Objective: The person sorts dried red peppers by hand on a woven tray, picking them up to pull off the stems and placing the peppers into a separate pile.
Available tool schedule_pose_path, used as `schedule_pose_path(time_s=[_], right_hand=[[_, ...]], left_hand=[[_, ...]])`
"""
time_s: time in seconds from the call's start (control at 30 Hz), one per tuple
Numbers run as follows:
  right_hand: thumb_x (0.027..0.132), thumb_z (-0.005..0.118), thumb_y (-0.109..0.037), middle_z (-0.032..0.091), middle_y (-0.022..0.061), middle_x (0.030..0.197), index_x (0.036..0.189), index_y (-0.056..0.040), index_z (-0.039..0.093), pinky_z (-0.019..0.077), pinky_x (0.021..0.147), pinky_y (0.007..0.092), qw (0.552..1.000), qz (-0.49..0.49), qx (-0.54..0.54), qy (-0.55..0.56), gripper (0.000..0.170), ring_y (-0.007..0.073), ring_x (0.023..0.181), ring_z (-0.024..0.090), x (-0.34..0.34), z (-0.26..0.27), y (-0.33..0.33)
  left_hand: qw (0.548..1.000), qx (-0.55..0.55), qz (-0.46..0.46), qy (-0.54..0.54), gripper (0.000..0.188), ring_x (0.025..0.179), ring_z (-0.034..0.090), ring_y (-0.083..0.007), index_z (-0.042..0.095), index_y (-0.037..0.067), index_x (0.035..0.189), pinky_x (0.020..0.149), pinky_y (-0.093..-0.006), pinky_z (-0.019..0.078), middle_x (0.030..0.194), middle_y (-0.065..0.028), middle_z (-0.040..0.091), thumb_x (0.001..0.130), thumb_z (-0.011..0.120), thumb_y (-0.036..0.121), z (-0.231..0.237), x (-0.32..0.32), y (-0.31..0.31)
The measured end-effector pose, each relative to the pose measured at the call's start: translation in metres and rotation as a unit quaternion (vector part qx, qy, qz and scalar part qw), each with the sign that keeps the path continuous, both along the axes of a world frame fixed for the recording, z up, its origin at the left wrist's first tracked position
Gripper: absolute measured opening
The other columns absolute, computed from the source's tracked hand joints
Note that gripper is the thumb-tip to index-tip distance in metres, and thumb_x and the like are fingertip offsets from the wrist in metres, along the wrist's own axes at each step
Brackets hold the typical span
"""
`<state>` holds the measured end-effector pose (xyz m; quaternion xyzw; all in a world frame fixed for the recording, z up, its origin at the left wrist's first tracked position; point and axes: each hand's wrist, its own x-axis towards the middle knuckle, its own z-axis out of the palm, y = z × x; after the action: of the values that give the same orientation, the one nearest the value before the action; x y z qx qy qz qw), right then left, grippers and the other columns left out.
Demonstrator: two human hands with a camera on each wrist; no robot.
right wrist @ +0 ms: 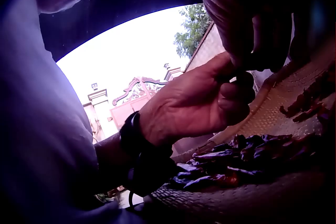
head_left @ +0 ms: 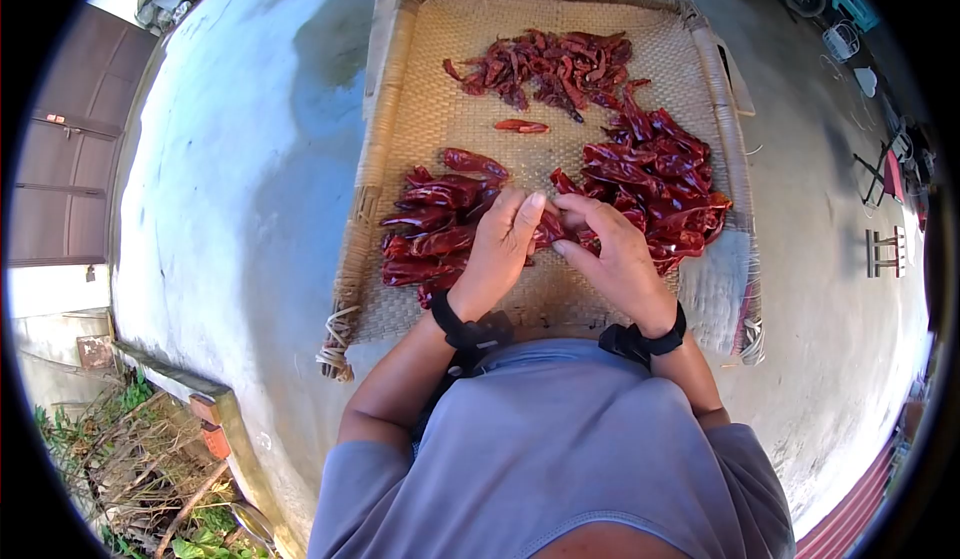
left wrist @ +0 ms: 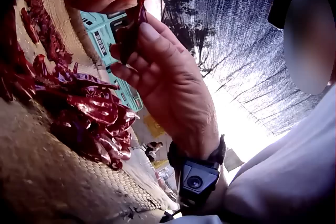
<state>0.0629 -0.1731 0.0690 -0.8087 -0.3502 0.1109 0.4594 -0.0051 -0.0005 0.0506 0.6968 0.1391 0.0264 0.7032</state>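
Note:
Both hands meet over the near middle of a woven tray (head_left: 460, 34). Between their fingertips is a dark red dried chili pepper (head_left: 547, 230), partly covered by the fingers. My left hand (head_left: 500, 246) pinches it from the left. From the other side, the thumb and fingers of my right hand (head_left: 622, 267) hold it; in the left wrist view the chili (left wrist: 126, 37) runs between the two hands. A pile of glossy chilies (head_left: 425, 221) lies beside the left hand, and a larger glossy heap (head_left: 655, 174) lies beyond the right hand.
Toward the tray's far side lies a pile of duller, shrivelled chilies (head_left: 550, 64), with a single orange-red chili (head_left: 522, 126) in front. A bluish patch (head_left: 715, 284) covers the tray's near right corner. Concrete floor (head_left: 250, 159) surrounds it; a low brick-edged wall (head_left: 215, 424) stands left.

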Motion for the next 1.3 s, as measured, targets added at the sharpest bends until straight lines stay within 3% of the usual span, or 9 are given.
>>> schedule_pose_path(time_s=[0.1,0.17,0.23,0.3,0.47,0.7,1.0,1.13,1.3], right_hand=[[0.083,0.074,-0.011,0.068,0.0108,0.104,0.122,-0.0094,0.064,0.0515,0.088,0.0399,1.0,-0.011,-0.021,0.0,0.041,0.0294,0.099,0.065,0.004,0.004,-0.005],[0.082,0.074,-0.01,0.067,0.0103,0.101,0.119,-0.0102,0.065,0.0512,0.086,0.0397,0.998,-0.022,-0.044,-0.041,0.038,0.0288,0.096,0.065,0.013,0.009,-0.014],[0.082,0.073,-0.01,0.066,0.0102,0.099,0.113,-0.0096,0.067,0.0485,0.086,0.0413,0.993,-0.048,-0.074,-0.078,0.032,0.0303,0.096,0.062,0.02,0.013,-0.026],[0.082,0.071,-0.01,0.065,0.0101,0.1,0.111,-0.0094,0.067,0.0471,0.089,0.0424,0.982,-0.06,-0.112,-0.138,0.03,0.0311,0.098,0.061,0.026,0.014,-0.04],[0.084,0.068,-0.011,0.064,0.0075,0.106,0.107,-0.0105,0.068,0.0438,0.094,0.0421,0.961,-0.072,-0.212,-0.16,0.023,0.0309,0.107,0.055,0.032,0.018,-0.064],[0.086,0.068,-0.012,0.065,0.0083,0.109,0.109,-0.0092,0.068,0.0432,0.097,0.0424,0.97,-0.081,-0.154,-0.168,0.024,0.03,0.109,0.056,0.031,0.018,-0.057],[0.087,0.069,-0.01,0.066,0.0097,0.111,0.114,-0.0089,0.067,0.0467,0.093,0.042,0.984,-0.046,-0.093,-0.147,0.027,0.0322,0.108,0.059,0.025,0.01,-0.027],[0.088,0.068,-0.01,0.064,0.0135,0.118,0.126,-0.007,0.06,0.0477,0.096,0.0427,0.983,-0.04,-0.04,-0.174,0.039,0.0331,0.11,0.059,0.019,0.004,-0.01],[0.088,0.064,-0.005,0.066,0.0122,0.103,0.121,-0.0067,0.063,0.0495,0.089,0.0433,0.993,-0.019,-0.015,-0.115,0.033,0.0327,0.099,0.062,0.019,-0.005,-0.002]], left_hand=[[0.997,0.025,0.059,-0.045,0.025,0.068,0.05,-0.0079,0.064,0.002,0.106,0.062,-0.025,0.0449,0.082,-0.0018,0.055,0.107,0.053,0.025,-0.007,0.006,0.003],[0.966,0.237,0.049,-0.087,0.017,0.077,0.059,-0.0223,0.065,0.004,0.11,0.071,-0.0354,0.0499,0.092,-0.0118,0.062,0.095,0.066,0.012,-0.018,0.011,0.028],[0.915,0.396,0.007,-0.072,0.023,0.085,0.062,-0.023,0.062,0.004,0.115,0.078,-0.0357,0.0501,0.098,-0.0118,0.064,0.093,0.064,0.009,-0.024,0.018,0.057],[0.833,0.549,0.02,-0.068,0.026,0.099,0.06,-0.0335,0.063,0.005,0.113,0.089,-0.044,0.0475,0.103,-0.0154,0.065,0.087,0.064,0.003,-0.025,0.028,0.072],[0.787,0.615,-0.013,0.049,0.03,0.116,0.055,-0.0367,0.066,0.01,0.114,0.095,-0.0517,0.0436,0.121,-0.0132,0.062,0.086,0.056,0.007,-0.061,0.054,0.099],[0.736,0.654,-0.053,0.168,0.023,0.119,0.054,-0.0357,0.068,0.01,0.107,0.095,-0.0491,0.0431,0.124,-0.0151,0.061,0.086,0.059,0.01,-0.072,0.067,0.114],[0.816,0.578,-0.009,-0.023,0.027,0.097,0.064,-0.031,0.063,0.012,0.104,0.088,-0.0454,0.0476,0.092,-0.0108,0.068,0.08,0.074,0.006,-0.03,0.05,0.088],[0.934,0.344,-0.087,-0.041,0.022,0.087,0.066,-0.0256,0.063,0.006,0.103,0.079,-0.0368,0.0523,0.09,-0.0117,0.069,0.083,0.07,0.001,0.001,0.04,0.051],[0.955,0.255,-0.143,-0.05,0.019,0.084,0.068,-0.0206,0.064,0.002,0.101,0.078,-0.0322,0.0531,0.094,-0.011,0.069,0.083,0.071,0.002,0.006,0.027,0.022]])
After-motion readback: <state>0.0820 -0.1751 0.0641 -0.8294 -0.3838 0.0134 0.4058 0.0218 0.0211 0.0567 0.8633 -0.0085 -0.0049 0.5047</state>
